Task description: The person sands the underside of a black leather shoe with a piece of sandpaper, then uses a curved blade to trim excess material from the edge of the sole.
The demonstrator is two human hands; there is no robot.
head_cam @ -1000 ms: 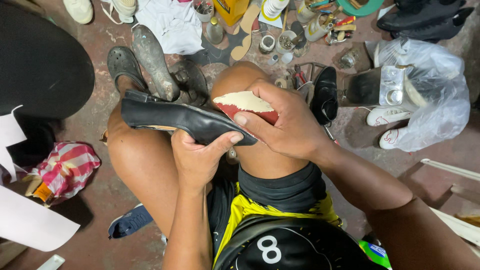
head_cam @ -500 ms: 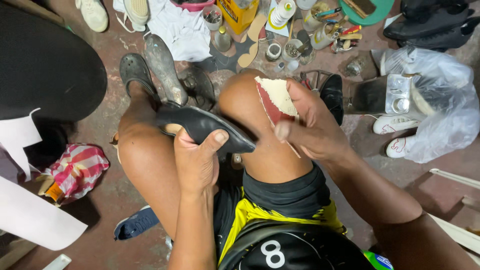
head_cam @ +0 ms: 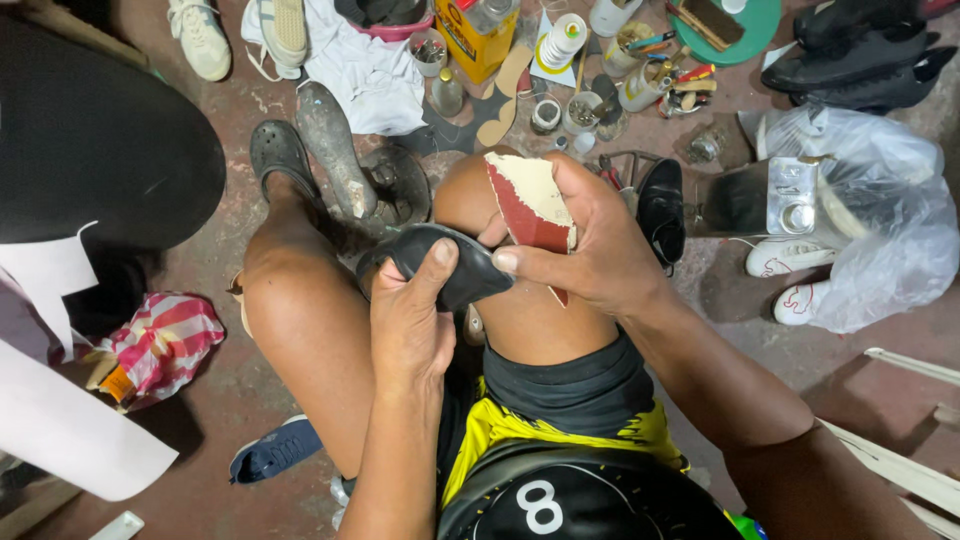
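Above a reddish concrete floor (head_cam: 250,400) strewn with tools and footwear, a seated person's bare knees fill the middle of the view. The left hand (head_cam: 410,325) curls around a black leather shoe (head_cam: 445,265), thumb laid across its upper surface, holding it between the knees and against the right knee. The right hand (head_cam: 590,250) pinches a folded sheet of red, cream-backed sandpaper (head_cam: 530,205), fingers closed over its edge, with the sheet touching the shoe just beside the left thumb. Beyond the knees, a worn grey shoe last (head_cam: 330,145) rests on a round metal stand. A second black shoe (head_cam: 662,210) lies just to the right of the right hand. Further off sit a yellow tin can (head_cam: 470,40), small jars and a white cloth (head_cam: 365,75). A clear plastic bag (head_cam: 880,220) covers white sneakers at the right. A red-and-white striped cloth (head_cam: 165,345) lies at the left.
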